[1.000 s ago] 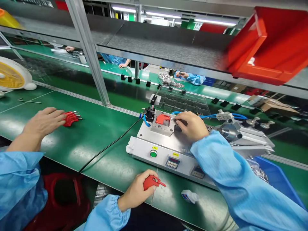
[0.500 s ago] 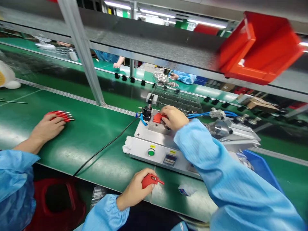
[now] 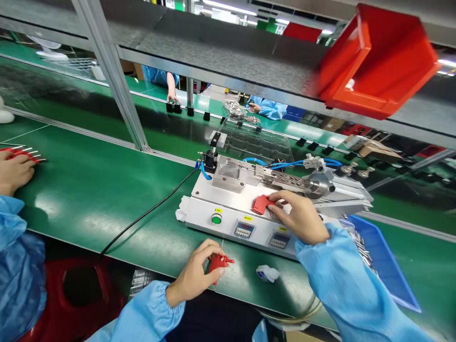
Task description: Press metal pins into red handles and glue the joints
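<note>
Near the table's front edge, my left hand is closed on a red plastic part with a small red prong pointing right. My right hand pinches another red piece over the front of the metal machine. The machine's metal fixture block at its left end shows a bare recess. A green button and small counter displays are on the machine's front face.
At the far left a co-worker's hand rests on red parts with metal shafts. A blue tray of metal pieces stands right. A red bin sits on the shelf above. A crumpled packet lies in front.
My right hand has moved from the fixture block toward the front right, bringing the red piece with it. The co-worker's hand now appears farther left. My left hand still holds its red part.
</note>
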Demonstrator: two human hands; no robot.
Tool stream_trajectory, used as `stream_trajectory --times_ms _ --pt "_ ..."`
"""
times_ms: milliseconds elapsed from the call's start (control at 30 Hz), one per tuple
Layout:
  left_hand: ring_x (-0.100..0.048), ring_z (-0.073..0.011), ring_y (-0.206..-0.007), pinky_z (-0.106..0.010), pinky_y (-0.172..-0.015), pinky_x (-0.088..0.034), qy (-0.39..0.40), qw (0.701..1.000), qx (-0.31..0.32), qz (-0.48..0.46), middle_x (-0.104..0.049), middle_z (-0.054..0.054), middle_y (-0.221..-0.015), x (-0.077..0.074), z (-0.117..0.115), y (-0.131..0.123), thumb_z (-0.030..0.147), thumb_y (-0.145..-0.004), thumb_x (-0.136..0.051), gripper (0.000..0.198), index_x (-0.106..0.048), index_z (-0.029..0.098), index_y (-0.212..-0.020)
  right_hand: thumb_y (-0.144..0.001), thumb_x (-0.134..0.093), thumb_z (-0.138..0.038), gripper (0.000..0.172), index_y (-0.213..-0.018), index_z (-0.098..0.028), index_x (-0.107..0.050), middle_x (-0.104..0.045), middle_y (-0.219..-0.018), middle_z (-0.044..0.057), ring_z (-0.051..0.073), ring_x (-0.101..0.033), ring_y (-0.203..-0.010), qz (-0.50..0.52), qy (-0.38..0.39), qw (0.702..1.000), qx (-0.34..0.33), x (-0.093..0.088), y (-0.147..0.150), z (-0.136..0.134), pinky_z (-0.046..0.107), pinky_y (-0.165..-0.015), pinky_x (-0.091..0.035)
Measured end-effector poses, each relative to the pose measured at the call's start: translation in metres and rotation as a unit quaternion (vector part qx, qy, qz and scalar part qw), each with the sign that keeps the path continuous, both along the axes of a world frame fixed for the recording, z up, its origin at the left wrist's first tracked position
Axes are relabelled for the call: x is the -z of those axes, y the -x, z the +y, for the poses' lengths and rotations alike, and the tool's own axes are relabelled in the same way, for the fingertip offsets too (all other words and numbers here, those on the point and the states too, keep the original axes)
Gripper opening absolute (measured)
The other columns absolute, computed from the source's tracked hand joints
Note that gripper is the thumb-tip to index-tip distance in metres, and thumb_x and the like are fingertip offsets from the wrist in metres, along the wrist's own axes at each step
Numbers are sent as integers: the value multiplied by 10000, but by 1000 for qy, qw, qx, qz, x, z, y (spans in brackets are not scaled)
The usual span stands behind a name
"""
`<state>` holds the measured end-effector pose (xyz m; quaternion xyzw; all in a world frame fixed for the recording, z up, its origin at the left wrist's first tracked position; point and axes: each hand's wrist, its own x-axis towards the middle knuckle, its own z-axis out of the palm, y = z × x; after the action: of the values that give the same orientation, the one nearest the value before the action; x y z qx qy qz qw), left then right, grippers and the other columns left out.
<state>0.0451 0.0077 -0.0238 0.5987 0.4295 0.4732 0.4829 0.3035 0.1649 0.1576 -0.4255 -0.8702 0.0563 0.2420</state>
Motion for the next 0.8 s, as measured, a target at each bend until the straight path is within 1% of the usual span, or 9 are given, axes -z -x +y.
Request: stream_trajectory --times_ms 100,200,300,367,433,500,600,700,800 --pt "-699 -236 -994 -362 -889 -615 -59 997 28 33 -691 -84 -1090 -26 8 9 229 -904 -740 248 -772 231 -1150 -1024 -627 -367 222 -1142 -212 -732 -800 -1120 115 309 -784 -1049 15 -45 999 23 16 -12 -16 460 -959 -653" --pt "-704 -230 -1050 -351 -939 -614 -211 974 -9 77 -697 -78 -1121 -78 37 25 198 -940 -720 279 -765 244 -1210 -1069 -612 -385 242 -1217 -221 -713 -783 -1203 127 305 -768 -1135 59 -88 994 25 18 -21 -46 452 -1022 -640" --pt "-693 -231 -1050 -362 -949 -608 -360 908 -118 178 -688 -78 -1128 -136 92 38 188 -979 -675 253 -754 228 -1217 -1084 -617 -381 204 -1185 -235 -718 -788 -1149 106 277 -780 -1061 101 -83 991 37 21 -30 -77 405 -968 -658" --pt "-688 -256 -1063 -391 -954 -601 -383 863 -159 289 -681 -97 -1145 -166 133 38 183 -974 -674 243 -749 187 -1206 -1084 -628 -396 203 -1172 -243 -729 -791 -1098 89 253 -781 -956 126 -72 987 63 26 -36 -94 374 -896 -667" --pt "-689 -284 -1058 -398 -899 -594 -349 820 -162 424 -679 -123 -1161 -184 167 31 164 -972 -666 206 -752 154 -1159 -1082 -635 -413 212 -1162 -248 -742 -792 -1059 77 232 -769 -873 152 -64 982 93 33 -42 -107 351 -842 -665" --pt "-695 -307 -1051 -390 -839 -579 -296 773 -147 541 -685 -143 -1144 -193 187 21 149 -977 -653 154 -758 138 -1089 -1080 -639 -415 210 -1145 -250 -752 -793 -1044 70 227 -768 -870 172 -60 977 109 41 -49 -118 340 -842 -661" --pt "-691 -328 -1038 -396 -814 -554 -262 726 -140 621 -701 -146 -1054 -191 191 10 172 -990 -654 110 -755 138 -1017 -1077 -640 -403 197 -1131 -254 -757 -795 -1056 69 236 -774 -914 184 -60 973 126 51 -62 -133 338 -850 -661" --pt "-664 -320 -1013 -405 -813 -537 -314 725 -155 593 -713 -140 -1044 -177 184 14 252 -1034 -634 149 -742 152 -1008 -1071 -641 -413 200 -1144 -265 -755 -792 -1052 71 253 -775 -902 179 -55 970 153 59 -75 -141 365 -838 -665" --pt "-637 -292 -979 -408 -836 -534 -348 760 -152 528 -713 -128 -1041 -162 180 23 282 -1085 -544 243 -734 159 -996 -1063 -642 -423 202 -1147 -267 -738 -776 -1050 81 255 -760 -827 183 -68 961 194 68 -85 -136 403 -833 -660"
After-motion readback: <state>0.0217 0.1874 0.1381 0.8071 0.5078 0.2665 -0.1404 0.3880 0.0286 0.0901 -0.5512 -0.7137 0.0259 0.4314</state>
